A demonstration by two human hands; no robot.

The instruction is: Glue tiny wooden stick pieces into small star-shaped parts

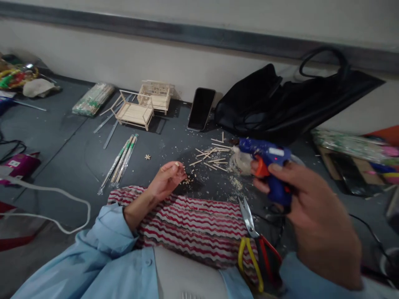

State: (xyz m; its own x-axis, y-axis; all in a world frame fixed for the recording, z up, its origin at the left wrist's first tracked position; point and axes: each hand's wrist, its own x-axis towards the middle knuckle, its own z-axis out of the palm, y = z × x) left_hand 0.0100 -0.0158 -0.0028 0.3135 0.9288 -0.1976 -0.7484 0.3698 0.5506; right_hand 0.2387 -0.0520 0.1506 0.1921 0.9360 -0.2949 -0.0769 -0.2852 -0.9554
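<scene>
My right hand (307, 195) is wrapped round a blue hot glue gun (276, 166), a finger at its orange trigger. The gun's nozzle points left, above the cut wooden sticks (215, 155). My left hand (168, 178) pinches a small pale wooden piece (177, 164) between thumb and fingertips, just over scattered wood bits (187, 179). A little flower-shaped wooden piece (147, 157) lies left of that hand. Farther back stand a miniature stick-built bench (135, 114) and a second small seat with a backrest (157, 97).
Scissors (249, 220) with yellow and red handles rest on a striped cloth (193, 220) before me. Wrapped sticks (121, 162) lie left, near a stick pack (93, 99). A phone (202, 109) leans by the wall beside a black bag (264, 104). A white cable (62, 193) loops left.
</scene>
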